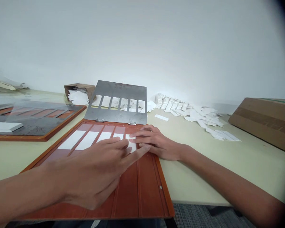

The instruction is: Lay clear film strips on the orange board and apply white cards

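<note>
An orange-red wood-grain board (123,186) lies in front of me, with several white paper strips (87,140) side by side in its shallow channels. My left hand (92,171) lies over the board, its spread fingertips touching the strips near the right end of the row. My right hand (154,142) comes in from the right, and its fingertips rest on the rightmost strip (131,143). The hands nearly meet there and hide the strips' lower ends. A slotted steel plate (118,95) stands tilted up, hinged to the board's far edge.
To the left lies a second orange board under a steel plate (38,122), with a white stack (4,126) on it. A cardboard box of white paper (79,94) stands behind. Stacked and loose white pieces (180,107) cover the table's far right, beside a large cardboard box (261,123).
</note>
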The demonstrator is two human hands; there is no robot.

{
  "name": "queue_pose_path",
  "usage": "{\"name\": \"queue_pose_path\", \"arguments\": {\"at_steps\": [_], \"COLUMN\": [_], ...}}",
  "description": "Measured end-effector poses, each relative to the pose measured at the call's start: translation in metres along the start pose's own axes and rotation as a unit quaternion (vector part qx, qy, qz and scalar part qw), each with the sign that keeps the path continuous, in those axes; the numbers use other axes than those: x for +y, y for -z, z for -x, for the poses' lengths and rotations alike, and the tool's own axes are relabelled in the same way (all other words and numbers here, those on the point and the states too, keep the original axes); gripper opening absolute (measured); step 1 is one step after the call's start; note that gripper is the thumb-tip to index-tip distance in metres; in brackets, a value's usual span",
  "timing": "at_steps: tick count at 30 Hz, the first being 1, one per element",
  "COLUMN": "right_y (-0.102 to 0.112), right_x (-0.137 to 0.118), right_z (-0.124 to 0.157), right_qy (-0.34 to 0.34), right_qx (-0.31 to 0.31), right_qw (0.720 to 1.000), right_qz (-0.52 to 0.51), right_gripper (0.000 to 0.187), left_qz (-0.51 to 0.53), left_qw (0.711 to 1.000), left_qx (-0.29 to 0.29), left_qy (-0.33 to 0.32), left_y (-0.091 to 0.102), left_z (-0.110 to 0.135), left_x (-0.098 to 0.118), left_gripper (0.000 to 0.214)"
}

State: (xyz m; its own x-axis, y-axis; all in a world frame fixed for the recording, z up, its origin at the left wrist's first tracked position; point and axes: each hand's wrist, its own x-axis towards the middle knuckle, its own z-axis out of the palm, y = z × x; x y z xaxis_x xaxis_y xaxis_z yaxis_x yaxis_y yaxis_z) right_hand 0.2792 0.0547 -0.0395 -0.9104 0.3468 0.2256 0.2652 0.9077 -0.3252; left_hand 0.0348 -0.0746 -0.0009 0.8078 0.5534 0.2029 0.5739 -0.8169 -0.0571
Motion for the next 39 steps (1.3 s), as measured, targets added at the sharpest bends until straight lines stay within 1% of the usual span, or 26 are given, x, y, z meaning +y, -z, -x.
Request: {"name": "queue_pose_path", "arguments": {"at_steps": [3, 6, 12, 14, 18, 21, 24, 27, 30, 32, 34, 36, 37, 39], "right_y": [0.003, 0.007, 0.004, 0.001, 0.000, 0.000, -0.002, -0.005, -0.006, -0.005, -0.004, -0.004, -0.004, -0.003], "right_x": [-0.003, -0.007, -0.008, -0.006, -0.008, -0.012, -0.014, -0.015, -0.015, -0.016, -0.016, -0.017, -0.016, -0.014], "right_z": [-0.002, -0.003, -0.004, -0.005, -0.007, -0.006, -0.006, -0.008, -0.010, -0.010, -0.009, -0.006, -0.005, -0.003], "right_qy": [0.002, 0.004, 0.022, 0.007, -0.041, -0.031, -0.030, -0.067, -0.094, -0.085, -0.066, -0.049, -0.048, -0.066], "right_qx": [-0.005, -0.002, 0.029, 0.031, 0.007, 0.000, 0.023, 0.043, 0.021, 0.007, 0.007, 0.027, 0.049, 0.116], "right_qw": [1.000, 0.999, 0.996, 0.997, 0.997, 0.997, 0.996, 0.994, 0.992, 0.993, 0.993, 0.994, 0.993, 0.986], "right_qz": [-0.018, -0.051, -0.079, -0.073, -0.064, -0.076, -0.086, -0.080, -0.077, -0.084, -0.094, -0.099, -0.099, -0.095], "right_gripper": [0.042, 0.040, 0.044, 0.045, 0.042, 0.042, 0.045, 0.046, 0.046, 0.046, 0.045, 0.044, 0.043, 0.039], "left_qz": [-0.004, -0.002, 0.009, 0.006, 0.002, 0.010, 0.014, 0.013, 0.019, 0.022, 0.024, 0.021, 0.018, 0.006], "left_qw": [0.999, 0.998, 0.997, 0.997, 0.998, 0.997, 0.997, 0.998, 0.998, 0.998, 0.998, 0.998, 0.998, 0.998], "left_qx": [-0.026, -0.037, -0.039, -0.028, -0.019, -0.022, -0.014, -0.005, -0.006, -0.009, -0.011, -0.015, -0.015, -0.008], "left_qy": [0.032, 0.059, 0.063, 0.067, 0.062, 0.069, 0.070, 0.061, 0.054, 0.056, 0.053, 0.050, 0.052, 0.059], "left_y": [-0.001, -0.002, -0.002, -0.003, -0.006, -0.005, -0.005, -0.006, -0.007, -0.007, -0.007, -0.007, -0.007, -0.007], "left_z": [0.005, 0.010, 0.016, 0.017, 0.017, 0.016, 0.016, 0.018, 0.019, 0.018, 0.018, 0.019, 0.020, 0.022], "left_x": [0.003, 0.005, 0.006, 0.005, 0.006, 0.008, 0.009, 0.008, 0.007, 0.007, 0.007, 0.006, 0.005, 0.002], "left_gripper": [0.092, 0.093, 0.088, 0.087, 0.084, 0.080, 0.076, 0.075, 0.073, 0.072, 0.072, 0.069, 0.067, 0.065]}}
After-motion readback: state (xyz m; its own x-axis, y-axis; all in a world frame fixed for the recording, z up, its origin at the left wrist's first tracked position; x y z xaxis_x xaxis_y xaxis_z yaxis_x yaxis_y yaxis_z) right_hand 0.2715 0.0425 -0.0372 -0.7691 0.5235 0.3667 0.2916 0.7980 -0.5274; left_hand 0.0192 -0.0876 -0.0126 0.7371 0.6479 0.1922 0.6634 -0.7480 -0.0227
